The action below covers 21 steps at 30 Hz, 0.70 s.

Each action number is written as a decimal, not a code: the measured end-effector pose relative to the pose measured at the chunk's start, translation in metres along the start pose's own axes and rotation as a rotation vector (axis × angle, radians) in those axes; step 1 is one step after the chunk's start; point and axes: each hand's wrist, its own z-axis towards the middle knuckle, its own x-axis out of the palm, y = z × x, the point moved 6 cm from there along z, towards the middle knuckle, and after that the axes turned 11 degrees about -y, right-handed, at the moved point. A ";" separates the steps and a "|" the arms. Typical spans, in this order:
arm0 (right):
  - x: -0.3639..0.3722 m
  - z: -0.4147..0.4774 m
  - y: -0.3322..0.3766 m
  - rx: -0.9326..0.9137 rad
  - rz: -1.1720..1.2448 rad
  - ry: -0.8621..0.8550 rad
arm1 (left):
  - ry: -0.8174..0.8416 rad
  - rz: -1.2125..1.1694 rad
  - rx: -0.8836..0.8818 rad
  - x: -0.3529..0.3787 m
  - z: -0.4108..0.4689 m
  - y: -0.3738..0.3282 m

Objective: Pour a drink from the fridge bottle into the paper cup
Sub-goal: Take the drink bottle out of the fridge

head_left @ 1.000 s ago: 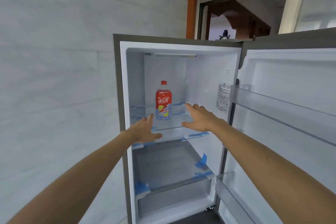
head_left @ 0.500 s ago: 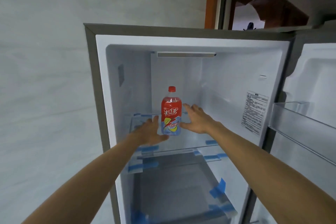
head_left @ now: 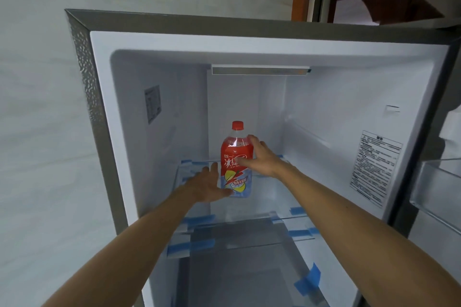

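The fridge (head_left: pixel 82 77) stands open around both outstretched arms, its door swung off to the right of the right arm, so the opening step reads as done. Under the hands lies the glass shelf (head_left: pixel 269 197), its edges taped in blue, with a second taped shelf lower down, nearer the elbows. The bottle (head_left: pixel 235 159), red-capped and red-labelled, stands upright on the shelf between the two hands, seemingly not yet lifted. The right hand (head_left: pixel 259 157) curls around the bottle's upper body from its right side, fingers across the label, in what looks like a forming grip. The left hand (head_left: pixel 208 185) is spread flat and open, its thumb touching or just beside the bottle's base on the left. Judging from this, the task is at its early stage: the bottle must come out, the cap (head_left: pixel 237 125) must come off, and the pour remains. No paper cup is in view.
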 end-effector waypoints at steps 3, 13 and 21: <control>0.009 0.012 -0.003 0.028 0.135 0.015 | 0.010 -0.007 0.001 0.002 0.004 0.000; 0.009 0.022 -0.003 0.030 0.366 -0.094 | -0.002 0.046 -0.019 0.007 0.005 0.006; -0.026 0.010 0.010 0.010 0.406 -0.142 | 0.013 -0.390 -0.191 -0.001 -0.006 0.002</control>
